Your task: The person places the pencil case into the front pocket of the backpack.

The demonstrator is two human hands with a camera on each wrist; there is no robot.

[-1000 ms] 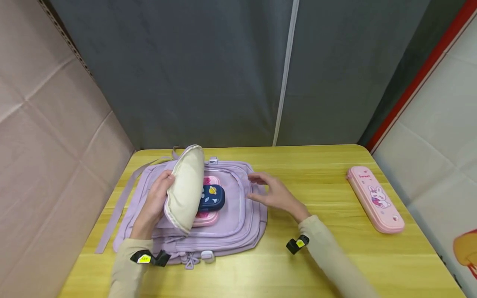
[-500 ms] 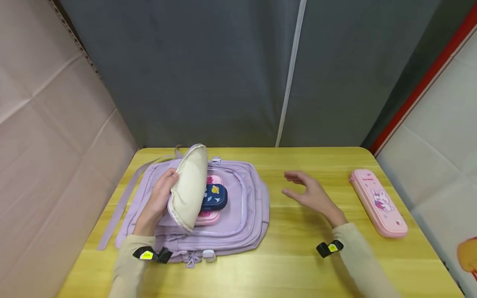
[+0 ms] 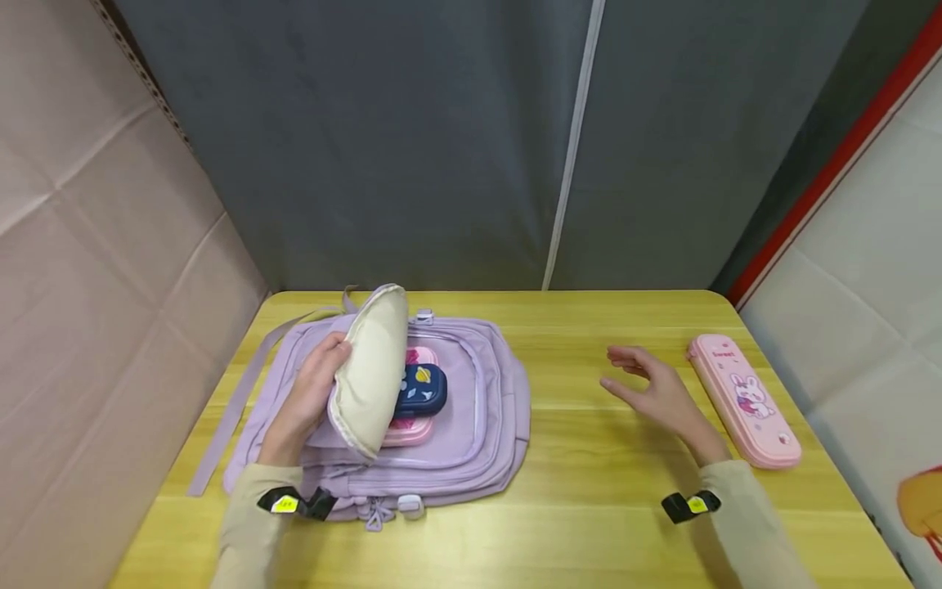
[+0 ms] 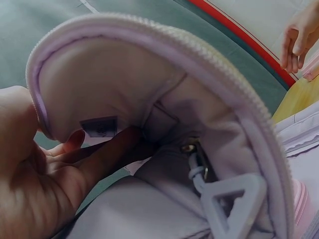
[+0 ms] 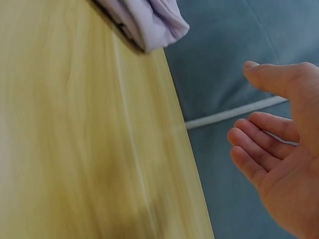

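Note:
A lilac backpack [image 3: 471, 343] lies flat on the table. My left hand [image 3: 312, 388] grips the edge of its cream pocket flap [image 3: 371, 372], which stands raised. In the left wrist view, the flap's zipped rim [image 4: 199, 50] curves over the fingers, and a triangular zipper pull [image 4: 239, 199] hangs inside. Right of the flap, a dark blue case with planets [image 3: 422, 391] lies over a pink case [image 3: 408, 433], both partly hidden by the flap. My right hand [image 3: 655, 391] hovers over the table with relaxed fingers, holding nothing, left of a pink rabbit pencil case [image 3: 746, 401].
The wooden table [image 3: 574, 523] has a grey curtain [image 3: 412, 147] behind it and pale walls on both sides. A strap [image 3: 235, 417] trails from the backpack's left side. Buckles and zipper pulls [image 3: 375, 515] lie along its near edge.
My right hand has moved right, from beside the backpack to near the pink rabbit pencil case. My left hand keeps holding the flap in the same place.

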